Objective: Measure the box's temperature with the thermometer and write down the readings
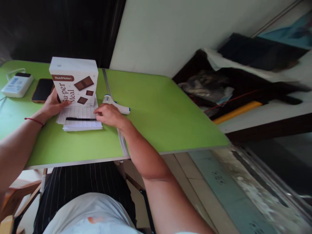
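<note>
A white box printed "NutriMotion Su-per Meal" stands upright at the back of a stack of written paper sheets. My left hand is closed on the box's lower left corner, its thumb across the front face. Across the sheets lies a black pen. At the stack's right edge rests my right hand, fingers curled together by the pen's end; whatever they pinch, if anything, is hidden. Just behind that hand is a white and blue handheld thermometer, partly covered by it.
The green folding table has a metal seam running across it. A dark phone and a white device with a cable lie on its left part. To the right stands a cluttered shelf. A wall rises behind the table.
</note>
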{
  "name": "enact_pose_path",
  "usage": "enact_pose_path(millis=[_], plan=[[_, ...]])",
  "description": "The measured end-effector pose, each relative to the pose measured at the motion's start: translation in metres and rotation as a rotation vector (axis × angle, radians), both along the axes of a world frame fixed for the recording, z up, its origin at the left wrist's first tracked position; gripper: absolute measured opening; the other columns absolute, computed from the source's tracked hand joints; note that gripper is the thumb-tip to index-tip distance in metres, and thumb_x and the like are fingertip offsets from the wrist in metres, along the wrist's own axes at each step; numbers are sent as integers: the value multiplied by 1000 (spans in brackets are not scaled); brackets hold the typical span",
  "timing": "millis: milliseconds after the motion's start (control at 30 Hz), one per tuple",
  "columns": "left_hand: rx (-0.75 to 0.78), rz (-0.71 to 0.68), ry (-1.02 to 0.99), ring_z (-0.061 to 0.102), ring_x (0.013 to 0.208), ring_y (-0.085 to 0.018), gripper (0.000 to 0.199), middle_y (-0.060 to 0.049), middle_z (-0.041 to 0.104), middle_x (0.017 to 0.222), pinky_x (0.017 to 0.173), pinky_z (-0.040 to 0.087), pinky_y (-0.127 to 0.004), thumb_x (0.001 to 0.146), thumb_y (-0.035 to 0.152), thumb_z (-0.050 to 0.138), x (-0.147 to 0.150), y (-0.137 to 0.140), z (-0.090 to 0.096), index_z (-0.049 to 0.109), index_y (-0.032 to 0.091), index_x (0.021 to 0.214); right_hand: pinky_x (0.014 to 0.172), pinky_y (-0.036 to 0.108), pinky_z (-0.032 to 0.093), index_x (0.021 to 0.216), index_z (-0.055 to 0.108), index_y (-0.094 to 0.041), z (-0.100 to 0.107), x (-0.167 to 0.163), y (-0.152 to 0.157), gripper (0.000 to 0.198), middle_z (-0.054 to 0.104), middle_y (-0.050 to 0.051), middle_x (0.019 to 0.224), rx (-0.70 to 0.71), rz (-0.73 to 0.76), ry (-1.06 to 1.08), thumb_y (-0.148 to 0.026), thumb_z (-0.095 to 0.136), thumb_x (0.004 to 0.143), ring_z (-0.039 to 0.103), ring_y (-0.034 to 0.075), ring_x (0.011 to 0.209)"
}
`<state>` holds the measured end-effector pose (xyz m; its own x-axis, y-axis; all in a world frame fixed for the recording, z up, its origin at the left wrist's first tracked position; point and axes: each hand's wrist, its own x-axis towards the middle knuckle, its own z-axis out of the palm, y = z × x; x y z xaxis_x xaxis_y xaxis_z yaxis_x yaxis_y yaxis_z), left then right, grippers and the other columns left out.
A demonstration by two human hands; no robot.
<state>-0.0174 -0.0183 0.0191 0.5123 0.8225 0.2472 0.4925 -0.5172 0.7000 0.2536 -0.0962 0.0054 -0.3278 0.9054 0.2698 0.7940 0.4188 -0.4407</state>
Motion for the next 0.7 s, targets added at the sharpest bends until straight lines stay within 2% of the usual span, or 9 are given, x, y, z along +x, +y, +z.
enact_pose_path(millis=[100,167,233,300,400,467,567,633,700], plan=[[33,127,-90,59,117,-24,90,-15,60,138,102,53,-41,80,68,73,2,-1,-4,42,8,140,96,48,50,108,72,-17,11,26,2,34,66,13,114,78,-343,-80,-14,78,75,60,28,106],[14,167,-253,64,109,-27,101,-15,67,127,94,57,-41,65,74,81,7,-1,-8,48,10,137,101,50,47,125,65,-14,14,39,4,50,61,18,127,-11,-474,-196,-19,78,77,56,32,119],[-21,188,-376,68,103,-29,99,-15,71,119,87,60,-42,62,72,84,11,-2,-11,54,11,133,99,46,49,128,62,-13,14,46,6,50,61,19,128,-166,-492,-279,-25,75,82,58,33,119],[-43,203,-411,70,99,-29,89,-15,73,116,84,61,-43,66,69,83,14,-4,-12,58,12,130,92,40,51,122,65,-14,12,47,8,39,65,17,122,-282,-465,-287,-28,70,86,63,29,110],[-55,232,-403,71,97,-29,81,-13,75,113,80,62,-42,69,67,82,15,-11,-10,61,15,127,81,34,52,113,68,-13,9,45,12,30,71,15,110,-349,-475,-201,-25,68,86,68,26,96],[-63,240,-392,72,98,-30,76,-12,75,112,80,62,-41,70,66,81,16,-15,-9,63,17,124,79,35,52,113,68,-12,9,43,15,33,72,15,108,-283,-542,-48,-23,70,82,68,26,94],[-82,248,-360,72,99,-32,68,-11,76,111,82,61,-41,72,66,79,18,-20,-10,67,19,120,79,33,52,115,65,-15,10,32,15,36,71,12,110,-35,-540,414,-26,68,81,67,23,95],[-95,246,-343,72,100,-32,65,-11,76,110,82,61,-41,74,67,77,21,-23,-9,68,18,117,75,31,52,109,64,-18,9,17,10,32,70,7,101,10,-370,743,-36,64,82,65,19,87],[-101,234,-348,72,100,-33,65,-11,75,111,80,61,-39,75,69,75,22,-23,-9,69,17,115,69,30,51,97,64,-20,6,-2,1,33,66,3,88,-103,-156,929,-48,61,81,62,17,76]])
